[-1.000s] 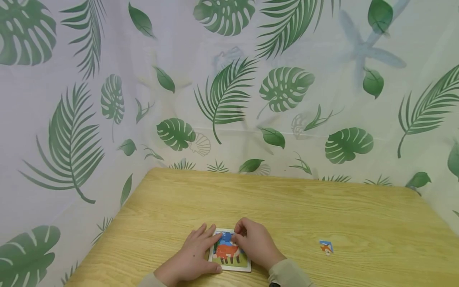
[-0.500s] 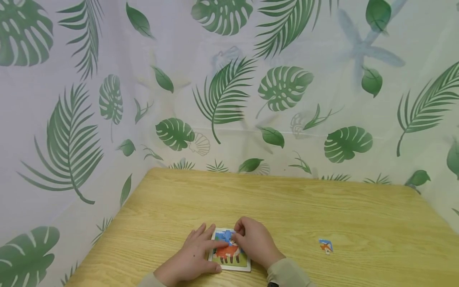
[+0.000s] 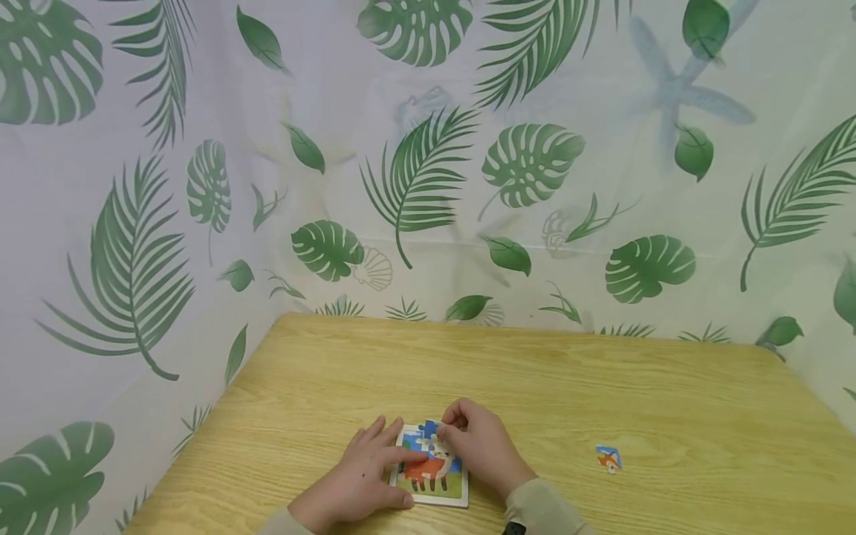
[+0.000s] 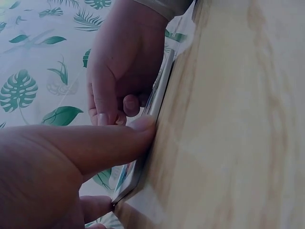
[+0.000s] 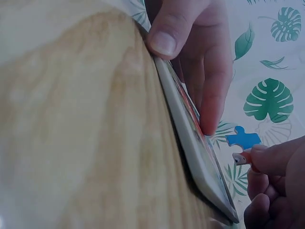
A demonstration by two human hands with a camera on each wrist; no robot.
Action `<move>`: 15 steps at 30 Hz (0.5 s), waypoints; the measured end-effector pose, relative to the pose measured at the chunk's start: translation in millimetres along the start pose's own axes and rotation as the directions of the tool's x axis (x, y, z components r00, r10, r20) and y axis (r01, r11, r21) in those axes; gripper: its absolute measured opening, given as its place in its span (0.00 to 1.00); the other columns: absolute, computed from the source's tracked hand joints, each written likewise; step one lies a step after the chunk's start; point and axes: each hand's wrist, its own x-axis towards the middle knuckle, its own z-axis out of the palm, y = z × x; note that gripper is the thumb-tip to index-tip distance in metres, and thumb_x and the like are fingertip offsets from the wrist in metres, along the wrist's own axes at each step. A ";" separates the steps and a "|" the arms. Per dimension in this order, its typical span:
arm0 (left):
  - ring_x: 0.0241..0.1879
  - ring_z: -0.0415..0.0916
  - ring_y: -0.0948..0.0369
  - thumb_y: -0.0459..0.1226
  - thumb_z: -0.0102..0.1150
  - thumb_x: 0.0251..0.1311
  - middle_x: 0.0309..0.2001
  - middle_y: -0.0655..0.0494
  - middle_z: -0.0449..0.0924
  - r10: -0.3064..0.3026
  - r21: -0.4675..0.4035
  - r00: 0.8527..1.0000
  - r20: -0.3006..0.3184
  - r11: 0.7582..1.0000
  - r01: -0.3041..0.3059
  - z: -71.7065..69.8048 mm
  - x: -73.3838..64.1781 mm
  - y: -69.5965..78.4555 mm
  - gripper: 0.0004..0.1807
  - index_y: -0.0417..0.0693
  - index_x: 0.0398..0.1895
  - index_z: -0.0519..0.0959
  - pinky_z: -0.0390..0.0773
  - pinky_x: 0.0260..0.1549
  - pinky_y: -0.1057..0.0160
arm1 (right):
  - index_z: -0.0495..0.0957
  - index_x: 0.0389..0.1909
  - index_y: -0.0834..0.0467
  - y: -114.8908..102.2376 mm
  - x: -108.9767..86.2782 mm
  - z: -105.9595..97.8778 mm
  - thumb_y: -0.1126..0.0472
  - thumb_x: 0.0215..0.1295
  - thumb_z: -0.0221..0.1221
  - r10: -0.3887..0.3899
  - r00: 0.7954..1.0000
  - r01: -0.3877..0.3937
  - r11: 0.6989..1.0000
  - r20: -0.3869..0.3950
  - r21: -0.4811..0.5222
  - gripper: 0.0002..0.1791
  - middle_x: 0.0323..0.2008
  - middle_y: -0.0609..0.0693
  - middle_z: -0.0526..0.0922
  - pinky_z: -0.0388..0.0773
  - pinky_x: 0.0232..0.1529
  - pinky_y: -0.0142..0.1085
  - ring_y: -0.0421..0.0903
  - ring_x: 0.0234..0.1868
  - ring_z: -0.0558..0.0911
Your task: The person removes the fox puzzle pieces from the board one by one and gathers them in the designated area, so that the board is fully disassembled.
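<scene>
A small jigsaw puzzle (image 3: 449,487) in a white-rimmed tray lies on the table, showing an orange fox-like animal on grass. My left hand (image 3: 357,475) rests over its left side, fingers spread, index finger stretched onto the picture; in the left wrist view the thumb (image 4: 121,145) presses at the tray's near rim. Between thumb and fingers, my right hand (image 3: 487,449) pinches a puzzle piece (image 3: 429,429) above the far edge of the tray. The right wrist view shows this puzzle piece (image 5: 244,138) as blue with an orange and white part, raised over the picture.
A loose puzzle piece (image 3: 608,458), blue and orange, lies to the right of my right hand. The wood-grain table (image 3: 535,379) reaches back to a white curtain (image 3: 568,89) printed with green leaves, which also runs along the left side.
My right hand has lifted the pinched puzzle piece away from the picture, toward the tray's far edge. My left index finger has slid down from the upper part onto the animal.
</scene>
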 end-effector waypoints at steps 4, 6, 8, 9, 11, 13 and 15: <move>0.77 0.38 0.37 0.55 0.72 0.54 0.78 0.40 0.52 -0.005 -0.011 1.000 -0.002 1.000 0.005 1.1 0.2 -1.4 0.32 0.68 0.65 0.79 0.40 0.67 0.27 | 0.78 0.36 0.53 -2.5 -0.3 -2.3 0.59 0.67 0.66 0.005 1.000 -0.005 1.000 0.003 -0.009 0.05 0.31 0.46 0.79 0.75 0.35 0.38 0.45 0.33 0.76; 0.77 0.38 0.37 0.55 0.72 0.54 0.78 0.40 0.52 -0.008 -0.021 1.000 0.000 1.000 0.008 1.3 0.0 -1.8 0.32 0.68 0.65 0.79 0.40 0.67 0.27 | 0.79 0.37 0.54 -5.2 -1.5 -4.1 0.59 0.67 0.66 0.013 1.000 -0.012 1.000 0.013 -0.013 0.05 0.32 0.46 0.80 0.76 0.37 0.39 0.45 0.34 0.77; 0.77 0.38 0.37 0.55 0.72 0.54 0.78 0.40 0.52 -0.009 -0.036 1.000 0.001 0.999 0.009 1.3 -0.1 -2.4 0.32 0.68 0.65 0.79 0.40 0.67 0.27 | 0.80 0.38 0.53 -8.7 -3.2 -6.8 0.59 0.67 0.66 0.021 0.999 -0.020 1.000 0.026 -0.021 0.04 0.33 0.45 0.80 0.76 0.39 0.40 0.45 0.35 0.77; 0.77 0.38 0.37 0.55 0.72 0.54 0.78 0.40 0.52 -0.009 -0.040 1.000 0.003 0.999 0.009 1.3 -0.1 -2.6 0.32 0.68 0.65 0.79 0.40 0.67 0.27 | 0.80 0.39 0.53 -10.6 -4.2 -8.3 0.59 0.67 0.65 0.023 0.999 -0.023 0.999 0.033 -0.025 0.04 0.33 0.45 0.80 0.76 0.40 0.40 0.45 0.35 0.77; 0.77 0.37 0.38 0.55 0.72 0.55 0.78 0.41 0.52 -0.008 -0.052 1.000 0.005 0.999 0.009 1.1 0.0 -3.0 0.32 0.68 0.65 0.79 0.39 0.68 0.28 | 0.81 0.38 0.53 -13.5 -6.0 -11.6 0.58 0.67 0.65 0.024 0.999 -0.023 0.999 0.044 -0.030 0.04 0.33 0.45 0.81 0.76 0.40 0.41 0.45 0.36 0.77; 0.78 0.37 0.38 0.55 0.72 0.55 0.78 0.41 0.52 -0.008 -0.060 1.000 0.006 0.998 0.009 0.7 0.3 -3.3 0.32 0.68 0.65 0.79 0.38 0.68 0.29 | 0.81 0.37 0.52 -15.8 -7.4 -15.0 0.58 0.68 0.65 0.020 0.999 -0.018 0.999 0.051 -0.036 0.03 0.33 0.44 0.81 0.75 0.41 0.41 0.45 0.36 0.77; 0.78 0.37 0.38 0.55 0.72 0.55 0.78 0.41 0.52 -0.005 -0.057 1.000 0.003 0.998 0.005 0.6 0.6 -3.5 0.32 0.68 0.65 0.79 0.38 0.69 0.29 | 0.81 0.37 0.51 -15.3 -7.3 -17.8 0.57 0.68 0.65 0.016 0.998 -0.013 0.999 0.054 -0.043 0.03 0.33 0.44 0.81 0.75 0.40 0.40 0.45 0.36 0.77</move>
